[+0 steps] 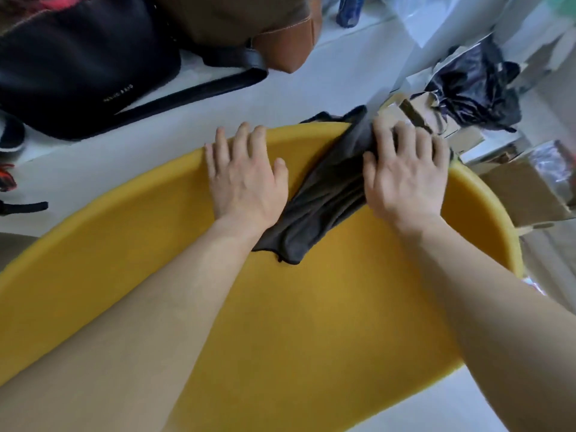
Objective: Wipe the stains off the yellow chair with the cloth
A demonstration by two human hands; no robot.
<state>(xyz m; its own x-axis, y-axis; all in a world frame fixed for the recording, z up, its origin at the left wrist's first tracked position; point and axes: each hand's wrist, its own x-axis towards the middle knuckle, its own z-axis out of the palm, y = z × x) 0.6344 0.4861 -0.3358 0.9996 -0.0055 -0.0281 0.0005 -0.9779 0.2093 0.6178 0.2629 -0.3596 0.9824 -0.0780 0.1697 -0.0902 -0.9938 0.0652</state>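
Note:
The yellow chair (124,263) fills the lower half of the head view, its curved rim running from lower left up to the right. A dark grey cloth (324,198) lies crumpled on it, draped over the far rim. My right hand (405,176) presses on the cloth's right side, fingers curled into the fabric near the rim. Resting flat on the chair just left of the cloth is my left hand (246,176), fingers spread, its heel touching the cloth's edge. No stains show on the visible yellow surface.
On the white floor beyond the chair lie a black bag (78,67) with a long strap, a brown bag (249,23) and a blue can (349,10). At the right are cardboard boxes (523,191), foil wrapping and a dark plastic bag (477,85).

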